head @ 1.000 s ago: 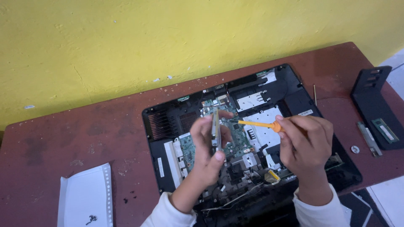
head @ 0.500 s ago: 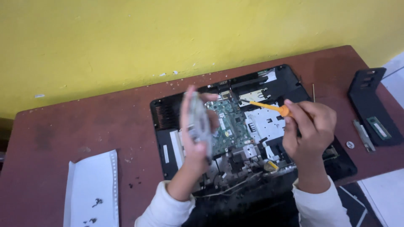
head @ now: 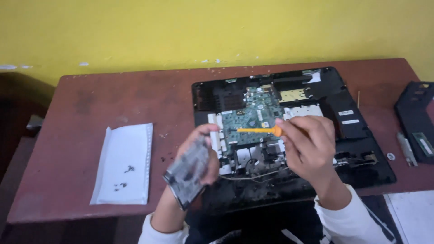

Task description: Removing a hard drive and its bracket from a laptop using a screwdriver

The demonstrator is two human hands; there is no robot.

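Observation:
An opened black laptop base [head: 352, 131] lies on the reddish-brown table [head: 113, 95], its green circuit board [head: 253, 115] exposed. My left hand [head: 199, 151] grips a flat grey metal part [head: 187, 174], held off the laptop's left edge near the table's front. My right hand [head: 309, 144] holds an orange-handled screwdriver [head: 257, 130], its shaft lying leftward over the circuit board. A thin cable [head: 253, 174] trails across the laptop's near side.
A white sheet of paper [head: 124, 162] with a few small dark screws on it lies at the left. A black plastic cover [head: 416, 119], a metal strip [head: 405, 148] and a small round piece [head: 391, 157] sit at the right. A yellow wall rises behind.
My left hand has lifted the grey part off the circuit board and carried it left and toward me. The right hand and screwdriver have stayed over the board.

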